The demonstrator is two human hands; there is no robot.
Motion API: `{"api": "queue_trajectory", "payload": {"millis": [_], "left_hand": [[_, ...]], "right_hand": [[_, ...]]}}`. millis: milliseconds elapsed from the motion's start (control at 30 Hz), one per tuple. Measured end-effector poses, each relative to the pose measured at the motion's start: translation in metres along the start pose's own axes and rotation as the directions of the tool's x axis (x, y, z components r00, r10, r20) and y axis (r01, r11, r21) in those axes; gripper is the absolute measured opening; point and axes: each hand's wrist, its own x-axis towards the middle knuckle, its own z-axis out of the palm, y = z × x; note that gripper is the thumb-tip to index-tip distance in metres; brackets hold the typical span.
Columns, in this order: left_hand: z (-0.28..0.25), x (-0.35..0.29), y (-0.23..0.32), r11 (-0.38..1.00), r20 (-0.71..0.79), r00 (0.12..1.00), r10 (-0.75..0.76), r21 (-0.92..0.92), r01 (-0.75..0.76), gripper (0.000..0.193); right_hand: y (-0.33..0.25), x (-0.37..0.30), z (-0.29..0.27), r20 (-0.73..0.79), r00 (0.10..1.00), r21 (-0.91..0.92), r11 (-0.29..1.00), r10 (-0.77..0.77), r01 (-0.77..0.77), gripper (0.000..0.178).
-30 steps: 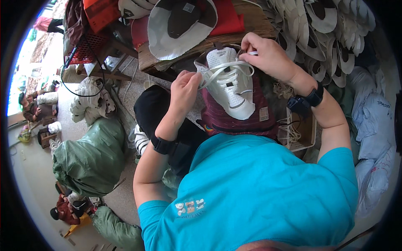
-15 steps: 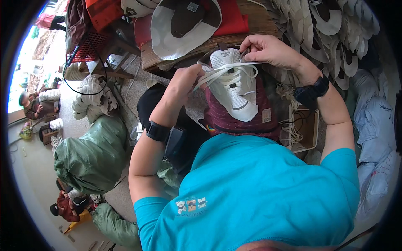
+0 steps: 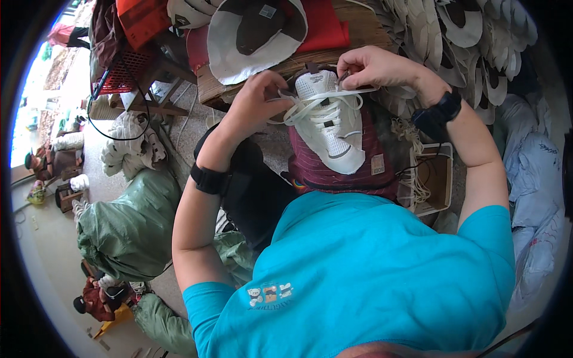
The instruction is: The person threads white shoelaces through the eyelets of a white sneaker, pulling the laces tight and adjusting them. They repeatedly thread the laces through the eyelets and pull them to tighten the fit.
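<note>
While right grip [image 3: 377, 67] pinches white shoe [image 3: 339, 143], left grip [image 3: 254, 102] half-open

Green sack [image 3: 128, 224] at left, red basket [image 3: 128, 70] at upper left, pale-blue sacks [image 3: 537, 179] at right

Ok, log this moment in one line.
white shoe upper: on maroon fabric; white laces: crossing upper, no finished bow; left hand: at upper's left edge, grip unclear; right hand: pinching upper's right edge
</note>
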Motion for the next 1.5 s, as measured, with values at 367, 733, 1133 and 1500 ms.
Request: {"api": "queue_trajectory", "payload": {"millis": [367, 733, 1133, 1500], "left_hand": [[0.027, 0.009, 0.018, 0.970, -0.134, 0.968, -0.211, 0.095, 0.224, 0.024], [0.042, 0.001, 0.060, 0.967, -0.542, 0.825, 0.164, -0.076, -0.242, 0.009], [-0.034, 0.006, -0.038, 0.994, -0.772, 0.636, 0.012, 0.076, 0.073, 0.017], [0.007, -0.025, 0.080, 0.386, -0.133, 0.480, 0.867, 0.790, -0.477, 0.030]], "right_hand": [[-0.021, 0.008, 0.007, -0.050, 0.990, -0.226, 0.964, 0.135, -0.142, 0.028], [-0.029, 0.025, 0.047, -0.581, 0.779, 0.202, 0.885, -0.237, 0.420, 0.017], [-0.004, 0.007, 0.048, -0.665, 0.743, 0.355, 0.840, -0.081, 0.410, 0.015], [-0.055, 0.008, 0.053, -0.412, 0.909, 0.842, 0.354, -0.064, 0.406, 0.043]]}}
